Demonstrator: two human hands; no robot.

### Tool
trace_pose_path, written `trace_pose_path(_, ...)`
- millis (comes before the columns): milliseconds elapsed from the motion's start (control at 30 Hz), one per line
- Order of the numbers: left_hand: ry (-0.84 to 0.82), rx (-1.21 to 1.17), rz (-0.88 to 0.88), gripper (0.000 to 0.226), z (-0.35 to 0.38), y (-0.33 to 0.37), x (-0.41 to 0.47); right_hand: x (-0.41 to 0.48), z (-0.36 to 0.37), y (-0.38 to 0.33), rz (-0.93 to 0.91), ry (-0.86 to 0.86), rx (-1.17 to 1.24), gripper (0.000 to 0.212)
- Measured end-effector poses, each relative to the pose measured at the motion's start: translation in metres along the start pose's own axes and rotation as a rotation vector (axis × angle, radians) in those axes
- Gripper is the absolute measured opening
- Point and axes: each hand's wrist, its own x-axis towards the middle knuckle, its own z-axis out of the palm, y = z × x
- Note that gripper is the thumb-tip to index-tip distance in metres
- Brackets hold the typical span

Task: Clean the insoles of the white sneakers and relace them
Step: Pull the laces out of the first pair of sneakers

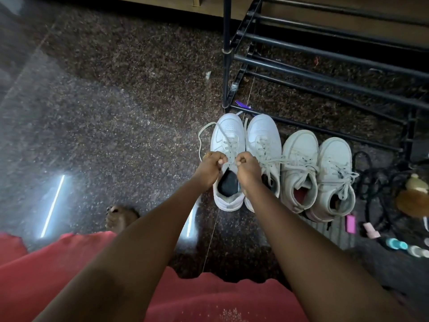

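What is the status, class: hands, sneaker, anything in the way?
Both pinching laces: left hand, right hand, over far-left sneaker. Dark insole inside. Its mate close on the right, nothing blocking.

A home's shoe corner is coming into view: a black metal shoe rack point(226, 54) is standing on a dark speckled stone floor point(116, 101), white sneakers point(228, 133) and a dingier pair point(299, 149) are sitting before it, and a soft toy point(412, 201), tangled cords point(383, 180) and small bottles point(397, 244) are lying alongside.
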Motion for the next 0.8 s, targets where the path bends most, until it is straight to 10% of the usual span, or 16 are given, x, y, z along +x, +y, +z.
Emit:
trace_pose_path(333,0.034,0.175,0.019,0.011,0.002,0.013,0.0,-0.005,-0.011,-0.01,-0.017,-0.04,-0.096,0.016)
trace_pose_path(533,0.033,-0.277,-0.223,0.034,-0.025,0.037,-0.006,0.011,-0.028,-0.026,-0.005,-0.193,-0.148,0.028)
trace_pose_path(800,0.055,0.077,-0.149,0.036,-0.017,0.032,-0.016,-0.014,-0.023,-0.015,-0.058,-0.016,-0.383,0.012)
